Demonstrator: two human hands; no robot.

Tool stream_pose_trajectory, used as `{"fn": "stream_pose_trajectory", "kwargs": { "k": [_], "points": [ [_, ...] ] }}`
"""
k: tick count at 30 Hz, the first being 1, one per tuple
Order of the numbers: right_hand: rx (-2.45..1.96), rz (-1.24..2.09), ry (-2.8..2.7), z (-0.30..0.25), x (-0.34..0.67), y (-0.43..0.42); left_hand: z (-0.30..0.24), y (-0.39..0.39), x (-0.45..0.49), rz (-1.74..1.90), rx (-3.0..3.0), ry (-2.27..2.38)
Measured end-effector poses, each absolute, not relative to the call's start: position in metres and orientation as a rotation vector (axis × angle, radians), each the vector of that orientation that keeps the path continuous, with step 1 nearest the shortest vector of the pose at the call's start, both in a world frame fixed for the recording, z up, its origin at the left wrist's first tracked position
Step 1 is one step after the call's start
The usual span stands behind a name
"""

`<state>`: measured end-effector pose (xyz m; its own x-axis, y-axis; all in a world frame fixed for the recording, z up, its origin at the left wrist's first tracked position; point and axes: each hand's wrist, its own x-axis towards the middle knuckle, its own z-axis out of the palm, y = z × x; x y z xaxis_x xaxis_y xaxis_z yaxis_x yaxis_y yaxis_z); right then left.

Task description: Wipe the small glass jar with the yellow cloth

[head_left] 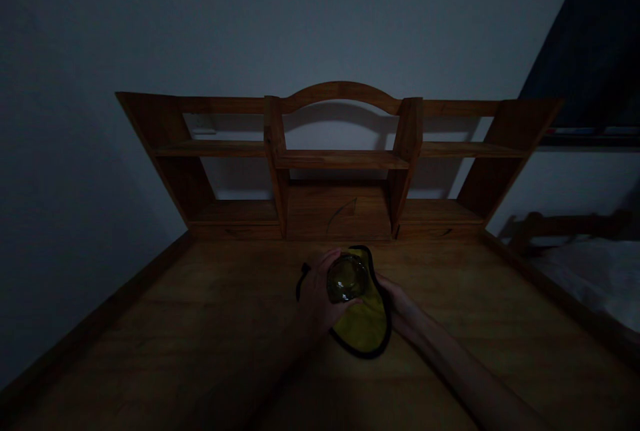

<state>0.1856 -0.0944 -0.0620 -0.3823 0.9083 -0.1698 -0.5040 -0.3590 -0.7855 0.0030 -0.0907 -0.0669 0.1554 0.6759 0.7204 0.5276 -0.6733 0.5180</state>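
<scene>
Dimly lit, the wooden surface (200,324) carries only a few things, all gathered near the middle of its back edge. The left hand (317,301) wraps a round glass (347,278) from the left, its fingers curled tight around the side. The glass is tipped so that one round end faces the camera. A few glints show on it, and the yellow behind it shows through its wall. It is too dark to tell whether anything is inside. Just behind and below the glass is a yellow cloth (367,328) with a dark trim, touching it. The lower part of the cloth hangs or lies toward the near edge. The right hand (395,298) is against the right side of the cloth. Most of that hand is hidden behind the cloth, so I cannot tell whether its fingers are apart or closed. Both forearms reach in from the near edge. A wooden hutch (340,211) with open shelves and a closed middle panel stands along the back edge, close to the hands. Beyond the right edge, part of a bed (590,284) with pale bedding shows.
</scene>
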Motion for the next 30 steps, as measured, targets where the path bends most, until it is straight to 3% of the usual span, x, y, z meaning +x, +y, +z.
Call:
{"fn": "stream_pose_trajectory", "kwargs": {
  "k": [9, 30],
  "points": [
    [-0.774, 1.945, -0.729, -0.065, 0.182, -0.097, -0.071, -0.085, 0.001, 1.602, 2.249, 1.054],
    [-0.71, 1.78, -1.031, -0.05, 0.176, -0.103, -0.065, -0.085, -0.003, 1.576, 2.245, 1.234]
  ]
}}
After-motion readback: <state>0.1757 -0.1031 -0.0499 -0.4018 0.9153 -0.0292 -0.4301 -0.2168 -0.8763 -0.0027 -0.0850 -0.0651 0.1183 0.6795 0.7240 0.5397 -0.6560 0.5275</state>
